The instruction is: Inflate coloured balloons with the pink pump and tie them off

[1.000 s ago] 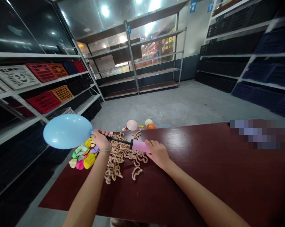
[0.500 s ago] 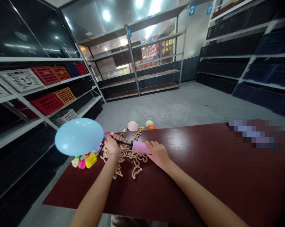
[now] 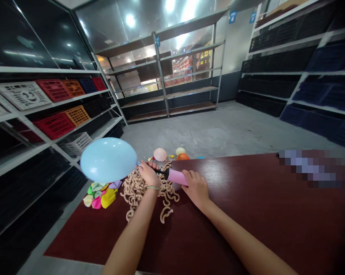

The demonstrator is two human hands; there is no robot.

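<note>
A blown-up light blue balloon (image 3: pixel 108 159) points left from my left hand (image 3: pixel 150 175). That hand is closed around the balloon's neck and the black end of a hand pump. My right hand (image 3: pixel 197 188) wraps the pink barrel of the balloon pump (image 3: pixel 176 177). Between the hands a short black stretch of the pump shows. Below and behind my left wrist lies a heap of beige, curled, worm-like pieces (image 3: pixel 135 187). Left of the heap are limp, uninflated balloons (image 3: pixel 108 198) in yellow, pink, green and purple. My fingers hide the balloon's mouth.
The dark red table (image 3: pixel 247 214) spreads to the right, with a blurred-out object (image 3: pixel 310 168) at its far right. Beyond the far edge are small inflated balloons, one pink (image 3: pixel 160 154) and one orange (image 3: pixel 183 156). Shelves with crates (image 3: pixel 55 126) stand left and right.
My left hand and the blue balloon have shifted right. My right hand has moved slightly right too, and the hands are closer together, with less of the black pump part showing.
</note>
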